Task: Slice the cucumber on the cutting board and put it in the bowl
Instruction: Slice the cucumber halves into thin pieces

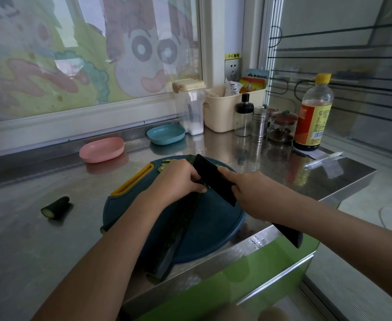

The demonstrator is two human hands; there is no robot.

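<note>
A long dark green cucumber (178, 228) lies diagonally across the round blue cutting board (213, 228), its near end hanging over the counter edge. My left hand (178, 181) grips the cucumber with curled fingers near its far end. My right hand (253, 193) grips a black knife (213, 179), its blade set down across the cucumber right beside my left fingers. Several thin cut slices (165, 164) lie on the board behind my left hand. A pink bowl (101, 149) and a blue bowl (166, 133) stand behind the board.
A cut cucumber end (55, 207) lies on the steel counter to the left. Salt box, cream basket, spice jars and a sauce bottle (313, 114) crowd the back right. A pen (323, 158) lies right. The counter edge runs just below the board.
</note>
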